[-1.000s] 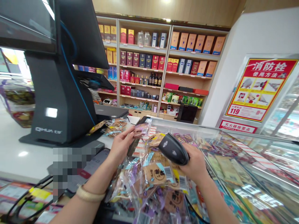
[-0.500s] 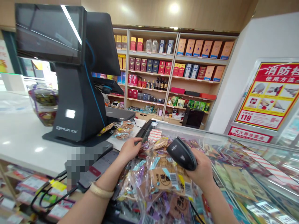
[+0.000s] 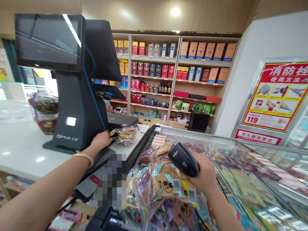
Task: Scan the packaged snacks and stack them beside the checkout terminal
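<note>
My right hand [image 3: 204, 170] is wrapped round a black handheld scanner [image 3: 184, 159], held above a heap of clear-wrapped snack packets [image 3: 166, 184] on the glass case. At the foot of the black register stand [image 3: 77, 109], my left hand [image 3: 102, 141] has its fingers closed at the edge of a small pile of snack packets [image 3: 125, 136] on the white counter. One packet's end shows at the fingertips. A phone-like device [image 3: 88, 186] lies below my left forearm, partly covered by a blurred patch.
A glass display case [image 3: 250, 179] with flat packets extends to the right. Shelves of boxes and bottles [image 3: 154, 77] stand behind. A wrapped jar [image 3: 47, 112] sits left of the register. Black cables run near the device and scanner.
My left hand has moved left and forward, from beside the heap on the case to the small pile by the register. My right hand still holds the scanner in nearly the same place.
</note>
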Tool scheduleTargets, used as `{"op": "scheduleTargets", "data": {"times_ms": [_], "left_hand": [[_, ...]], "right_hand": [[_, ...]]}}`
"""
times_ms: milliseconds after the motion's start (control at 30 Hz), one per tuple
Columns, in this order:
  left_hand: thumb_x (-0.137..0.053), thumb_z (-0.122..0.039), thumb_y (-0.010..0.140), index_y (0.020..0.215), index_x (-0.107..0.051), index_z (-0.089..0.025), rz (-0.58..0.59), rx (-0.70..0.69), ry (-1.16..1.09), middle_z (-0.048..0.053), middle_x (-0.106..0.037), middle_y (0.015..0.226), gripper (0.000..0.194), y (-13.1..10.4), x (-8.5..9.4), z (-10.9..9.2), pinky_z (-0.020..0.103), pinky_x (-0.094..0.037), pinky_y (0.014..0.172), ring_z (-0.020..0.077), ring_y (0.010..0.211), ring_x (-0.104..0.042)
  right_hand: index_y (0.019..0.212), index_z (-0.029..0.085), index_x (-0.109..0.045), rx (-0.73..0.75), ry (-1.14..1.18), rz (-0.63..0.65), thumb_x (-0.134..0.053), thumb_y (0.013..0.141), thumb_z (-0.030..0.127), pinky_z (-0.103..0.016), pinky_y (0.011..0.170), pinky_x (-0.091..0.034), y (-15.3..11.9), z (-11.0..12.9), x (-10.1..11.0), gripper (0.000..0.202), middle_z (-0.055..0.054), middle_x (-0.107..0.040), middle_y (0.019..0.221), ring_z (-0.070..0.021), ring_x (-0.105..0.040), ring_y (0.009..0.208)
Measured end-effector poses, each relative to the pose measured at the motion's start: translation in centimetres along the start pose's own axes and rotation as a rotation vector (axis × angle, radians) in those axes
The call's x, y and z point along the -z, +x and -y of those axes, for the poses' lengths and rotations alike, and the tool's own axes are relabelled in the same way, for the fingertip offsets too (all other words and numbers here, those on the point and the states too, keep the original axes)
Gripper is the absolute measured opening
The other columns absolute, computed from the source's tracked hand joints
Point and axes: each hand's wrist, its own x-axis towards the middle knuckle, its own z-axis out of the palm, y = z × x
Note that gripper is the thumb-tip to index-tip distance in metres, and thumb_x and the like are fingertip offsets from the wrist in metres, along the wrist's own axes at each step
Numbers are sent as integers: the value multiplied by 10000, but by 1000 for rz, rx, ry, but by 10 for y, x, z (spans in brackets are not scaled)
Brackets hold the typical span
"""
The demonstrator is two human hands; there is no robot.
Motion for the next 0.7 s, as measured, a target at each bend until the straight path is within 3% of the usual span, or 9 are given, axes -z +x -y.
{"op": "scheduleTargets", "data": {"times_ms": [167,333,400,467,567,633,700], "left_hand": [[-592,-274,728,742,-664,-117,-35,17,-56,210,-711,833,173,2,4,5,442,-536,797,385,889,-689],[-555,-368,811,807,-591,-142,-190,-22,-164,57,-663,718,229,-13,22,14,440,-534,844,315,908,-669],[-552,-368,831,812,-571,-152,-224,4,-326,34,-643,706,218,-21,28,11,418,-548,836,284,892,-668],[-567,-335,835,815,-556,-161,-188,67,-726,27,-652,728,175,-30,33,2,381,-573,809,237,848,-677],[-592,-276,824,856,-568,-165,6,141,-1300,44,-698,814,118,-48,36,-19,354,-600,773,184,769,-693],[-601,-283,818,911,-592,-170,153,114,-1413,60,-719,909,147,-63,36,-33,365,-605,772,187,779,-704],[-639,-315,787,965,-620,-175,191,14,-1423,72,-724,997,227,-78,35,-43,402,-601,802,223,856,-706]], "right_hand": [[841,200,-633,-14,-16,-6,-578,774,379,-293,579,-432,0,-1,-1,198,-41,-635,677,-198,-604,629],[867,206,-642,-28,-6,2,-570,774,341,-306,620,-450,0,1,0,179,-53,-670,730,-207,-630,674],[882,208,-646,-37,-2,6,-571,774,344,-311,628,-453,-1,1,0,189,-57,-676,738,-210,-632,683],[888,207,-646,-40,4,5,-586,768,371,-314,631,-457,-1,2,0,212,-63,-681,750,-212,-633,688],[884,206,-641,-32,14,-2,-613,757,418,-314,629,-460,-1,3,-1,249,-62,-682,757,-211,-633,685],[880,204,-638,-20,15,-4,-610,764,413,-308,617,-454,0,3,-2,240,-56,-676,745,-207,-630,674],[874,202,-636,-15,18,-15,-596,779,402,-302,601,-446,1,3,-2,225,-51,-667,727,-202,-624,657]]}}
